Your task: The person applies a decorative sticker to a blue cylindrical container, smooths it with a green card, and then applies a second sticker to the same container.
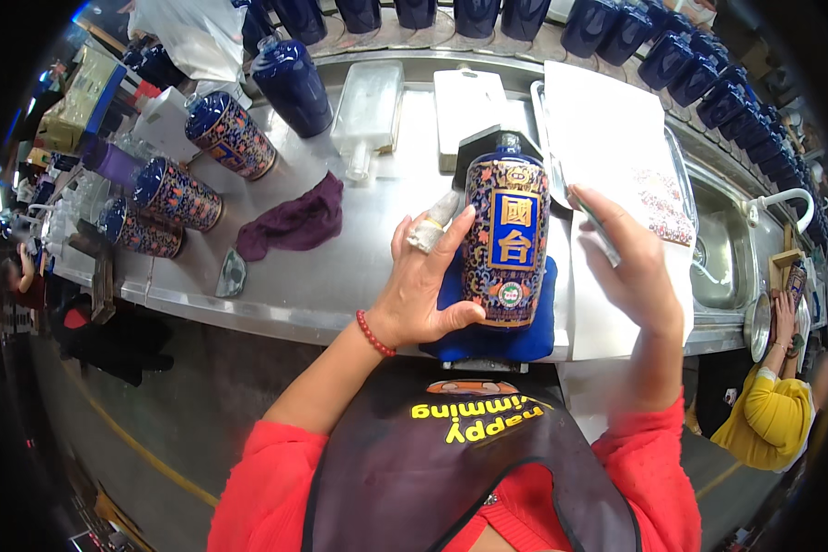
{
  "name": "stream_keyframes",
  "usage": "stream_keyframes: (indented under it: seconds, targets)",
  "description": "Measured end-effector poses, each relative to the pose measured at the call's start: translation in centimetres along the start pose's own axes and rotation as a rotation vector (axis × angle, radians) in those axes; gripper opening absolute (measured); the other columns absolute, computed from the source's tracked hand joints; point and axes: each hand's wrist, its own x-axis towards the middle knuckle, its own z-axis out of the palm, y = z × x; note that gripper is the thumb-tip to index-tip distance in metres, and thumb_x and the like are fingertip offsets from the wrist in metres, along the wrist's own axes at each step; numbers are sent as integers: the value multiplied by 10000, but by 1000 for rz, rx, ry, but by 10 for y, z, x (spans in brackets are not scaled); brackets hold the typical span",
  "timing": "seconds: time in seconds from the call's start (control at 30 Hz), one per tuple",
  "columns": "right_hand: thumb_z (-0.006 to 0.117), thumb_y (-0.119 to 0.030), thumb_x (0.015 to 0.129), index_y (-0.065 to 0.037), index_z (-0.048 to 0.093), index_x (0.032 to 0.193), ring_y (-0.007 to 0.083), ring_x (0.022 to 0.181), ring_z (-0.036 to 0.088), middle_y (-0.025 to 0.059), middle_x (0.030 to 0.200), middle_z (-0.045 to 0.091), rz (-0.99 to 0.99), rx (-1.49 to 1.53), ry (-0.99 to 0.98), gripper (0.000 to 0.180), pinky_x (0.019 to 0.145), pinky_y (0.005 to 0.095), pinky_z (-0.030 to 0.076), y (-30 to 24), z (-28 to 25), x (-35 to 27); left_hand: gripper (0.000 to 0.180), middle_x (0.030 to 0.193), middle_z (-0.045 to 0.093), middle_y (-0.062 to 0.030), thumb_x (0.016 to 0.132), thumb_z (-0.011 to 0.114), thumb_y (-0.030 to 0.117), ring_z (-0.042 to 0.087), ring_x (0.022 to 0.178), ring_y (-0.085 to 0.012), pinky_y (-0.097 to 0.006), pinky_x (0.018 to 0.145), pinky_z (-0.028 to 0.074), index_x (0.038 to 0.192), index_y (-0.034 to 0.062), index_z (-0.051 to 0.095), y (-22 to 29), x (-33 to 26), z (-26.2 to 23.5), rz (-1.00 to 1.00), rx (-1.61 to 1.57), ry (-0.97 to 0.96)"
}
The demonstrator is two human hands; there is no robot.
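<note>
Left hand [421,287] spreads loosely against the navy, floral-patterned bottle [508,230], contents hidden; right hand [639,262], raised, pinches a thin, flat, greenish tool [594,221].

Red knit sleeves [271,469] at lower left and lower right, ending below the elbows. Dark, purplish-grey apron [386,469] at bottom centre, black edging, scooped neck. Yellow lettering [477,419] on its front, upside down in frame; orange-brown printed motif [474,387] above it. Red ribbed neckline [534,501] inside the scoop, small shiny ornament [489,500] there. Left hand [416,287], centre: whitish finger wrap [424,235]; red bead bracelet [370,336] at wrist.
</note>
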Motion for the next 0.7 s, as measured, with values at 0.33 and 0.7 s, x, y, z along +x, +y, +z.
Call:
stream_keyframes:
  seconds: [0.33, 0.7]
  targets:
    - [632, -10, 902, -37, 594, 1156, 363, 846, 701, 190, 891, 694, -84, -359, 35, 258, 718, 448, 562, -12, -14, 105, 932, 1483, 511, -201, 924, 485, 751, 403, 1375, -403, -609, 1182, 127, 1519, 34, 462, 13, 20, -19, 126, 179, 80]
    - [467, 201, 820, 23, 479, 1472, 413, 1259, 588, 286, 1361, 579, 84, 16, 106, 676, 1069, 441, 483, 26, 64, -1, 948, 1471, 502, -276, 985, 448, 692, 471, 1384, -404, -599, 1182, 174, 1538, -73, 361, 1, 51, -1, -51, -49, 145]
